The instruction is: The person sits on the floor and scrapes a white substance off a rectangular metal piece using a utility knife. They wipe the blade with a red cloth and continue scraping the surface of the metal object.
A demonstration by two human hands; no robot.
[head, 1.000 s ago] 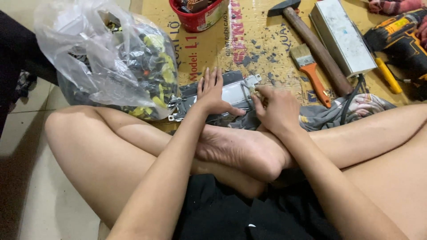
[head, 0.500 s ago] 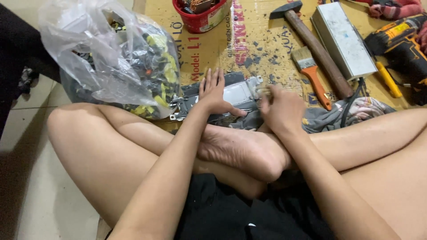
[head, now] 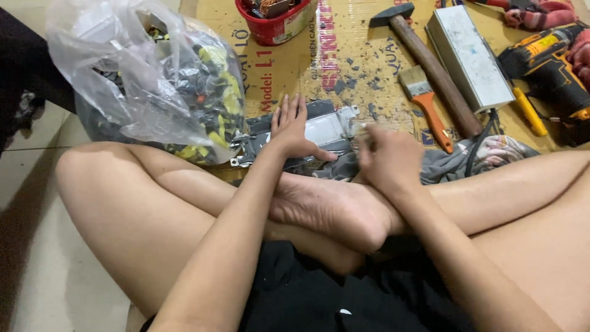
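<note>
- There, the left hand point(head: 292, 126) lay flat, fingers spread, on a grey metal plate point(head: 326, 130) lying on the cardboard point(head: 362, 55).
- The right hand point(head: 387, 161) was clenched at the plate's right edge; its contents were blurred.
- A paintbrush point(head: 426, 101), hammer point(head: 430, 64) and plastic bag point(head: 147, 86) lay around.

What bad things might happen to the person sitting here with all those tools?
The left hand presses flat on a metal plate with sharp-looking corners, right beside the bare foot, so a slip might cut skin. The hammer and drill lie close to the leg and might get knocked.

Flat silvery metal plate point(head: 326, 130) lies on cardboard by the bag.
</note>
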